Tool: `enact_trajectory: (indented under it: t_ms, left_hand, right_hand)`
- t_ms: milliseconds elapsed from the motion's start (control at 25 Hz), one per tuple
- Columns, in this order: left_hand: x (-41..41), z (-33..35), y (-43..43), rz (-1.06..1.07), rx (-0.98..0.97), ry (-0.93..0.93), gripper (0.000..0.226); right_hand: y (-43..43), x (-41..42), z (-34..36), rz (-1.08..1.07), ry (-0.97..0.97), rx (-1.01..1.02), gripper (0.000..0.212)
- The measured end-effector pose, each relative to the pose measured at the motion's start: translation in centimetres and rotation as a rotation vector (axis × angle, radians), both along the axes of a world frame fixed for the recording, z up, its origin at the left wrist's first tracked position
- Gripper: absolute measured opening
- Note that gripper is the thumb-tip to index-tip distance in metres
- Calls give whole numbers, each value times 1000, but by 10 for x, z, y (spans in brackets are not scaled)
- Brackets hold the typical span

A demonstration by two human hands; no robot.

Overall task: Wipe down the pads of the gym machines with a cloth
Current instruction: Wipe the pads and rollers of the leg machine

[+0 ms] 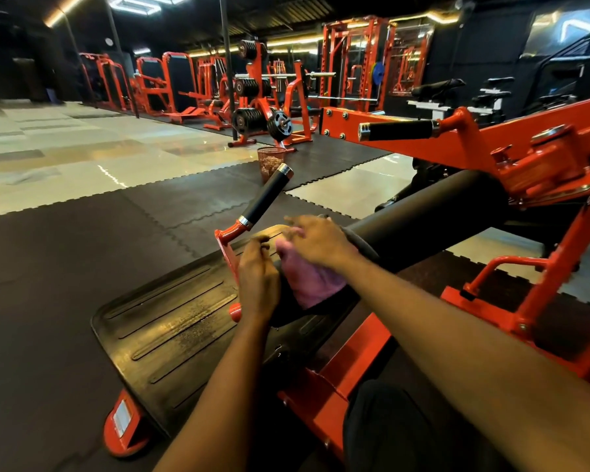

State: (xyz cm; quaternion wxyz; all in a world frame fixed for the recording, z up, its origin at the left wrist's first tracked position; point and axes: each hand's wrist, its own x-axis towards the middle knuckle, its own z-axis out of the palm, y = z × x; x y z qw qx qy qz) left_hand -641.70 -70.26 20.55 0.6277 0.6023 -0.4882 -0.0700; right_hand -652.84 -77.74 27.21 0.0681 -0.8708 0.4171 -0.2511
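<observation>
A pink cloth (312,282) lies bunched on the near end of a long black roller pad (430,219) of an orange machine. My left hand (258,277) is at the cloth's left edge, fingers curled and pinching it. My right hand (319,241) lies over the top of the cloth, blurred, with a fold of pink showing between thumb and fingers. Much of the cloth is hidden under my right hand and wrist.
A ribbed black footplate (171,332) spreads to the left below my hands. A black grip handle (266,199) angles up just beyond them, another handle (399,130) higher right. The orange frame (545,168) rises on the right. A mesh bin (270,162) and weight rack (256,114) stand farther off.
</observation>
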Motion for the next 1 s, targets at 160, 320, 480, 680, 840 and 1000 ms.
enact_trajectory:
  t_ms: [160, 320, 480, 680, 840, 1000]
  left_hand:
    - [-53, 23, -37, 7, 466, -234, 84]
    - [-89, 36, -54, 155, 584, -323, 72]
    - [-59, 17, -32, 201, 406, -269, 38]
    - [-1, -16, 3, 283, 371, -209, 34]
    - [-3, -31, 0, 351, 345, -237, 35]
    - [-14, -20, -21, 392, 364, -276, 34]
  right_hand:
    - [-41, -77, 22, -507, -344, -227, 26]
    - [-56, -115, -17, -492, -217, -392, 21]
    - [-68, -114, -27, -462, -200, -502, 25]
    - [-58, -128, -44, -432, -239, -615, 29]
    - [-45, -145, -72, -400, -292, -666, 32]
    - [-34, -162, -90, -376, -329, -660, 31]
